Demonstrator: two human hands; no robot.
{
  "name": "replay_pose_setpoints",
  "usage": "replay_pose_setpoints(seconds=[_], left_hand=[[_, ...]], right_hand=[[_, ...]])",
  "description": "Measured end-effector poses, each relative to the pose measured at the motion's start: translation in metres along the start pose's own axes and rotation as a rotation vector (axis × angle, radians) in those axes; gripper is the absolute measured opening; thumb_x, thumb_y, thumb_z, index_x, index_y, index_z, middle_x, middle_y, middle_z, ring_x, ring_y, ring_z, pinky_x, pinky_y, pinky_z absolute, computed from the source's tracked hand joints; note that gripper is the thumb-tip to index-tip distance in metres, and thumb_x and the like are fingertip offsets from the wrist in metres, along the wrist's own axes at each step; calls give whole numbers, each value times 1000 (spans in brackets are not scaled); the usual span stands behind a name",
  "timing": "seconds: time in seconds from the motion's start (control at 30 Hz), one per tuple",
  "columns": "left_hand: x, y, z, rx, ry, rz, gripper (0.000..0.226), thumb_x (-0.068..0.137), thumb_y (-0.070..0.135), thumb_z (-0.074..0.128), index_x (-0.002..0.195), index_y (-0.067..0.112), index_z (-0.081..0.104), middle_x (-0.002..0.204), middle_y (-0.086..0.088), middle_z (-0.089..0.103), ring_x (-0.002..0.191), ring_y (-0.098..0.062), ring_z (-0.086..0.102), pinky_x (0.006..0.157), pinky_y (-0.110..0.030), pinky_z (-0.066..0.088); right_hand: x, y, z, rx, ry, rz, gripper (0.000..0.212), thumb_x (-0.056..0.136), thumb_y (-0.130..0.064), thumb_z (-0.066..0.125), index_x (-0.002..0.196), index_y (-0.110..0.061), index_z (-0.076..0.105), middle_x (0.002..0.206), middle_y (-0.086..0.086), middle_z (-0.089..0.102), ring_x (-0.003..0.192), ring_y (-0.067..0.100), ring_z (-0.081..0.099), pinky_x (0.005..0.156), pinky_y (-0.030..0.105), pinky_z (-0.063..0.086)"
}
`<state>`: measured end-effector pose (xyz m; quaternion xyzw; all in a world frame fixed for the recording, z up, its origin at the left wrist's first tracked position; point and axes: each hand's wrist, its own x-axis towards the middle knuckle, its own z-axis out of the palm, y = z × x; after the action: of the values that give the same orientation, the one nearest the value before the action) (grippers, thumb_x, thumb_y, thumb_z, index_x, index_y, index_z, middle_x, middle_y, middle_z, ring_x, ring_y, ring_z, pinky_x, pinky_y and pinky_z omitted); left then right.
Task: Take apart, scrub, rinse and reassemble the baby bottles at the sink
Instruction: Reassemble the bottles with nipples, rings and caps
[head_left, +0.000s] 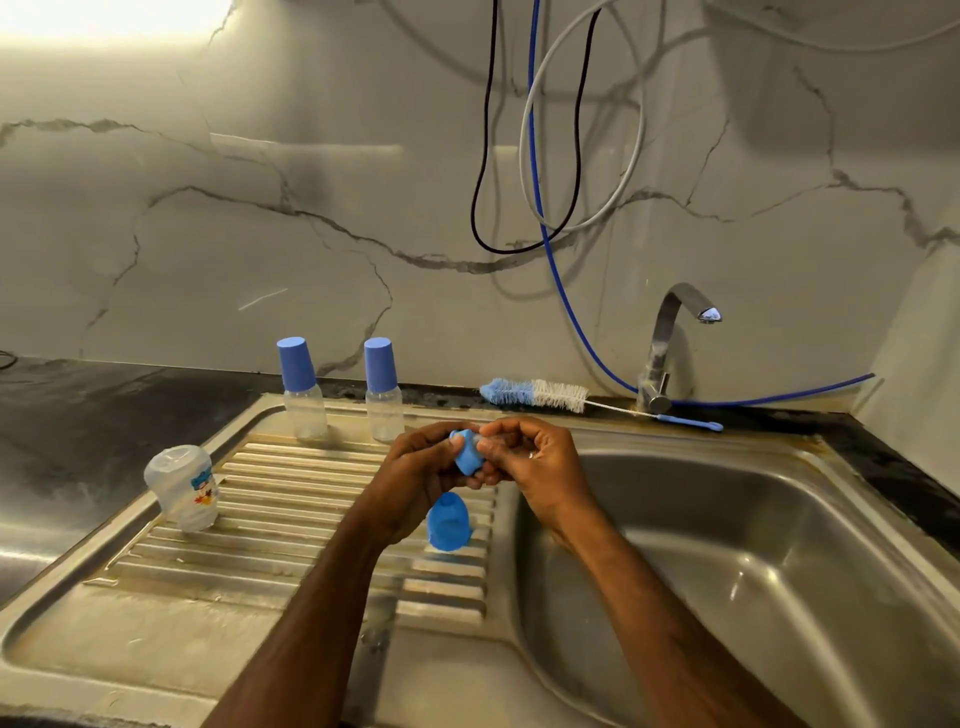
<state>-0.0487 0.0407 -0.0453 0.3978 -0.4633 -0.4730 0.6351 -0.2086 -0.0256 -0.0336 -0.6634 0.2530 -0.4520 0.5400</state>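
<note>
My left hand (421, 467) and my right hand (535, 462) meet above the edge between drainboard and basin, both gripping a small blue bottle ring (467, 453); the right fingers pinch what looks like its clear teat. A blue cap (448, 521) lies on the ribbed drainboard (270, 519) just below my hands. An open clear bottle body (183, 486) with a printed label stands upside down at the drainboard's left. Two capped bottles (303, 387) (383, 388) stand upright at the back of the drainboard.
A blue-and-white bottle brush (540, 395) lies on the counter ledge behind the sink basin (779, 545). The tap (670, 343) stands at the back right, not running. Black, grey and blue cables (537, 156) hang down the marble wall. Dark countertop extends left.
</note>
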Motion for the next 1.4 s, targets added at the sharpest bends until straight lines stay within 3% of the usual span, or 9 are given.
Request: replay_pose_setpoints(seconds=[0.27, 0.47, 0.63, 0.8, 0.93, 1.03, 1.17, 1.3, 1.4], left_hand=[[2, 5, -3, 87, 61, -17, 52, 98, 45, 48, 109, -2, 65, 90, -25, 65, 70, -28, 64, 63, -32, 56], [0, 3, -6, 264, 55, 97, 46, 90, 43, 71, 128, 18, 64, 107, -11, 72, 91, -31, 70, 70, -33, 57], [-1, 5, -6, 182, 7, 119, 37, 93, 20, 66, 127, 9, 64, 109, -18, 72, 93, -31, 69, 79, -36, 59], [-1, 7, -3, -33, -3, 114, 45, 91, 30, 71, 124, 2, 62, 106, -15, 71, 91, -25, 70, 76, -31, 60], [0, 5, -5, 0, 13, 98, 39, 95, 19, 55, 127, -2, 60, 103, -18, 71, 84, -24, 69, 73, -29, 58], [-1, 6, -5, 18, 20, 83, 37, 96, 24, 53, 121, 0, 63, 94, -19, 69, 76, -23, 66, 68, -28, 58], [0, 4, -5, 86, 44, 70, 38, 95, 33, 55, 112, 1, 67, 89, -19, 67, 70, -23, 62, 63, -27, 55], [1, 7, -3, 121, 84, 46, 51, 95, 46, 49, 106, -1, 66, 83, -17, 66, 65, -21, 60, 57, -26, 51], [-1, 6, 0, 93, 119, 45, 56, 96, 50, 47, 106, -1, 67, 79, -18, 62, 63, -20, 57, 55, -25, 47]], right_hand=[[-2, 4, 5, -177, -112, -203, 47, 78, 2, 80, 112, -30, 72, 116, -6, 67, 99, 15, 68, 86, 32, 60], [-1, 6, 2, -281, -5, -281, 21, 84, -12, 79, 105, -17, 77, 102, -6, 73, 97, 7, 69, 83, 24, 58], [-1, 3, 4, -260, 33, -262, 14, 86, -13, 77, 100, -15, 77, 93, -4, 75, 87, 8, 71, 78, 23, 59], [0, -1, 7, -59, 74, -200, 8, 88, -6, 73, 96, -10, 75, 86, -2, 75, 78, 10, 72, 69, 20, 56], [0, 1, 5, -45, 9, -171, 19, 84, -9, 78, 102, -13, 75, 95, 0, 76, 88, 15, 74, 76, 27, 60], [2, 5, 4, -85, -40, -177, 37, 80, -5, 81, 111, -24, 72, 109, -2, 75, 98, 16, 72, 85, 33, 60], [-1, 4, 6, -154, -42, -204, 48, 80, -4, 81, 110, -38, 67, 114, -7, 71, 101, 8, 69, 84, 26, 59], [1, 3, 6, -125, -29, -182, 33, 80, -9, 82, 105, -28, 72, 105, -3, 74, 98, 15, 70, 85, 40, 61], [-1, -2, 12, -137, -46, -146, 44, 78, -12, 84, 115, -29, 68, 109, -9, 71, 97, 10, 69, 83, 29, 60]])
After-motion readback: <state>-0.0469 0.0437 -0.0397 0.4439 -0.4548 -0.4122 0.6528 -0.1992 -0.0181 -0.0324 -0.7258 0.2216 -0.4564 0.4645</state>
